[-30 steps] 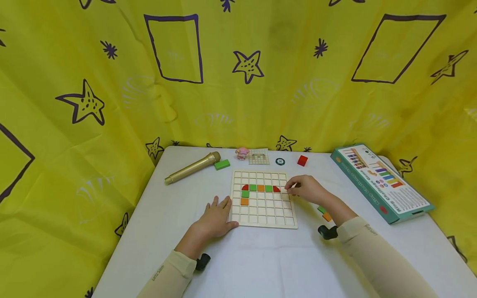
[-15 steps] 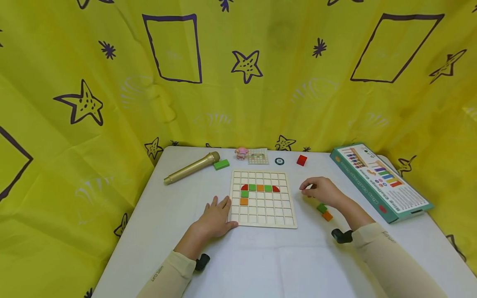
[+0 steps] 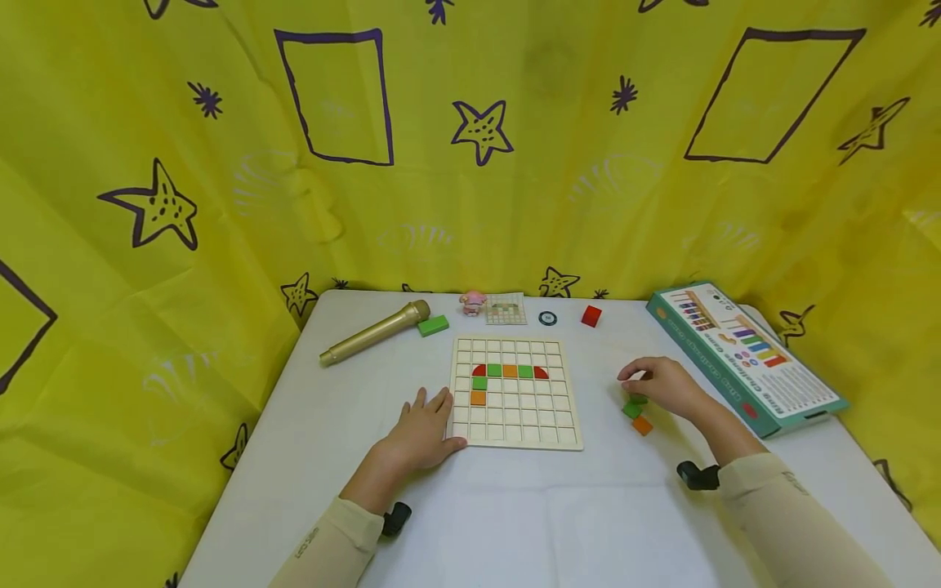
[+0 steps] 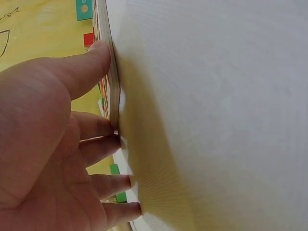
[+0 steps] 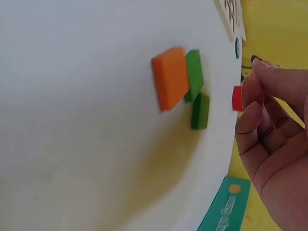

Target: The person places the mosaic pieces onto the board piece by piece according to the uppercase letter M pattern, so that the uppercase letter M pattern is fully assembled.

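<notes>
Tiles [image 3: 510,371] sit on our grid board [image 3: 529,416]; at its left edge we rest our left hand [image 3: 419,429], fingers extended; right of it our right hand [image 3: 667,385], loosely curled and empty, hovers near loose green tiles [image 3: 632,411].

A pale wooden grid board [image 3: 529,416] lies flat at the centre of the head view, its red quarter-round tiles [image 3: 479,371] ending a row of green squares [image 3: 494,371] around an orange square [image 3: 510,371]. Right of centre, two loose green tiles [image 3: 632,411] and an orange tile [image 3: 642,426] lie clustered.
</notes>
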`<state>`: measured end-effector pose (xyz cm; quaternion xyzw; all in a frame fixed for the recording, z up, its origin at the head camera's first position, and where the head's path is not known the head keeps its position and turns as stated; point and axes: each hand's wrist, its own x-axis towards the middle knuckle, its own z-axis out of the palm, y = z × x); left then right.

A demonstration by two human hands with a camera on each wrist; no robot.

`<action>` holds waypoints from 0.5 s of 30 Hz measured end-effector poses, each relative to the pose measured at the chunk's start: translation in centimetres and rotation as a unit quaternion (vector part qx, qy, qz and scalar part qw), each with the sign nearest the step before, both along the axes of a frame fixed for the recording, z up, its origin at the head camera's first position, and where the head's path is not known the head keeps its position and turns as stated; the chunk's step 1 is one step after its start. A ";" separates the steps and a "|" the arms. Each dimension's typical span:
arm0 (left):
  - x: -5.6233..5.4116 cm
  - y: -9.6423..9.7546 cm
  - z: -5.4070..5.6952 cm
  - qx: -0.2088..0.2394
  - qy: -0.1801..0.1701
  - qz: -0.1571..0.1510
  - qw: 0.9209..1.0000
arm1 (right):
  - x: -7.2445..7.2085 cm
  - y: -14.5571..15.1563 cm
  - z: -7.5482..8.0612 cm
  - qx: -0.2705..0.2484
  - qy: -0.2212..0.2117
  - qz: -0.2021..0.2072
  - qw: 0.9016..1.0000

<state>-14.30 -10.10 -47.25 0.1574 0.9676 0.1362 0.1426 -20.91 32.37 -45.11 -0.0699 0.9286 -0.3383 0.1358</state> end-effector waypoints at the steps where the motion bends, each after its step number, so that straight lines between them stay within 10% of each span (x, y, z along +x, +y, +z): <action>1: 0.0 0.0 0.0 0.003 0.000 0.000 1.000 | 0.1 0.3 -0.2 0.001 0.004 -0.002 1.000; 15: 0.0 -0.1 0.1 0.008 0.000 -0.001 1.000 | 1.1 3.0 -1.7 0.014 0.001 -0.008 1.000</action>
